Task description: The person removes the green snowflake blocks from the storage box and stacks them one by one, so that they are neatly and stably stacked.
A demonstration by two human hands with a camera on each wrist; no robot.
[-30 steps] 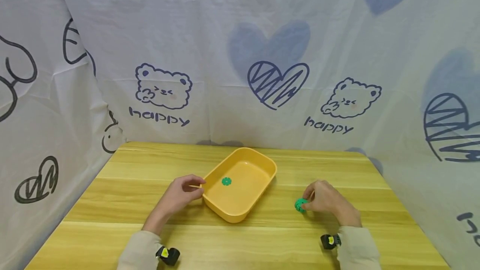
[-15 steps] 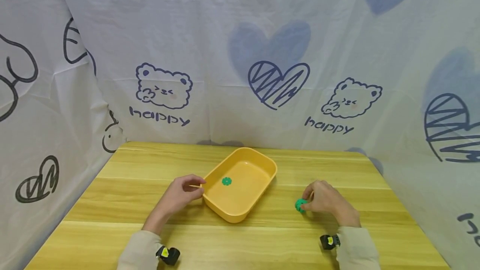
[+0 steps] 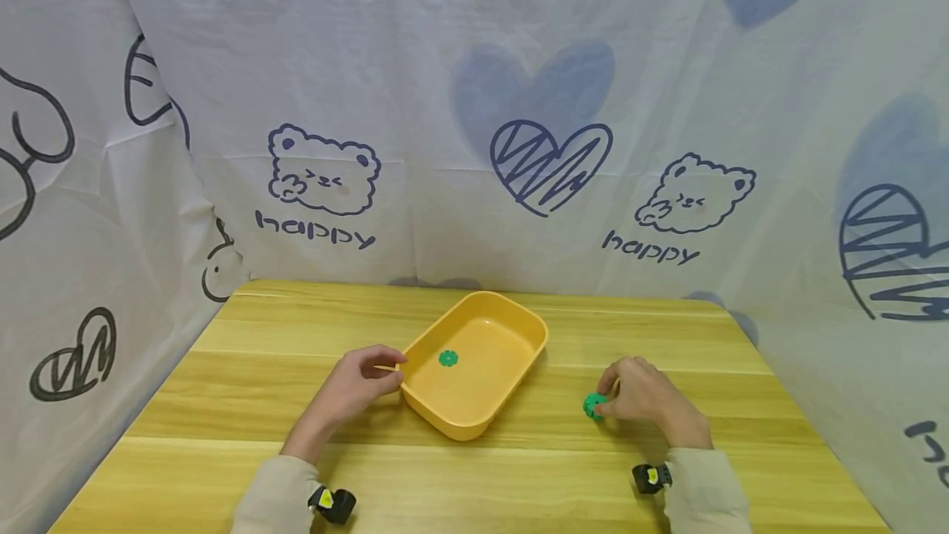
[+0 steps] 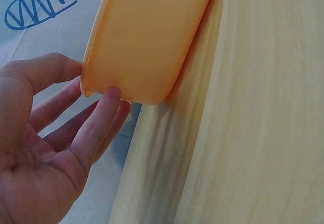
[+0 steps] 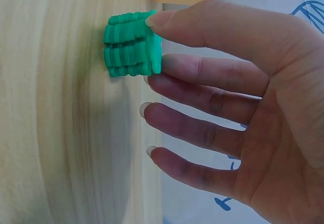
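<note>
A yellow plastic basin (image 3: 474, 369) stands on the table, a flat green notched disc (image 3: 448, 358) lying on its floor. At its near left corner my left hand (image 3: 363, 377) holds the rim, the thumb and fingers touching the corner's edge and outer wall in the left wrist view. To the right of the basin, my right hand (image 3: 643, 390) pinches a small stack of green notched discs (image 5: 129, 44) between thumb and index finger at its top. Its other fingers reach out beside the stack. The stack sits on or just at the tabletop; which one I cannot tell.
The wood-grain table (image 3: 245, 402) ends at a white curtain (image 3: 445, 105) printed with hearts and bears, which hangs behind it and on both sides. A small black camera is strapped to each wrist.
</note>
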